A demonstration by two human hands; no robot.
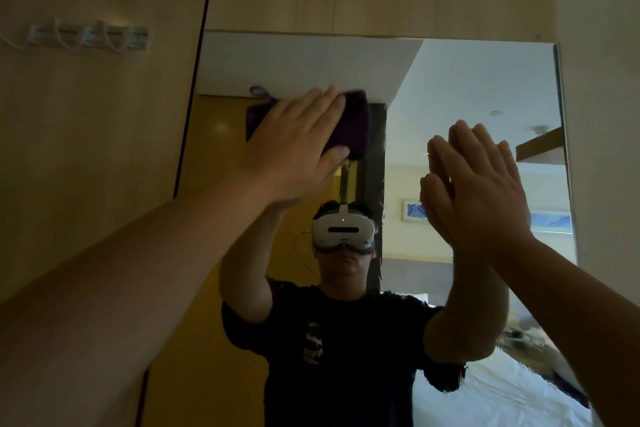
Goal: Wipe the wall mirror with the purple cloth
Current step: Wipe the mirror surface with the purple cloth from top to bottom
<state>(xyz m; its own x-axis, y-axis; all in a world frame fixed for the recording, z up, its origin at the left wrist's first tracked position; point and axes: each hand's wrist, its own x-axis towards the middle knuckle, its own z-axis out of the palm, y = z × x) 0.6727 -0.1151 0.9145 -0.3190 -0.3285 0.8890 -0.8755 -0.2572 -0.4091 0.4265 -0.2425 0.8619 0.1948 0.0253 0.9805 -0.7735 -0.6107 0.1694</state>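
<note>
left hand (294,146) presses purple cloth (349,125) near mirror (467,80) top.

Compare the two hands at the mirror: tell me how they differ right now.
The left hand presses the purple cloth flat against the mirror; the right hand holds nothing. The left hand sits higher, near the mirror's upper left; the right hand is lower, toward the right side. Both are open with fingers extended, raised at the glass.

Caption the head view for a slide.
Left hand presses the purple cloth flat on the wall mirror; right hand rests open beside it.
</note>
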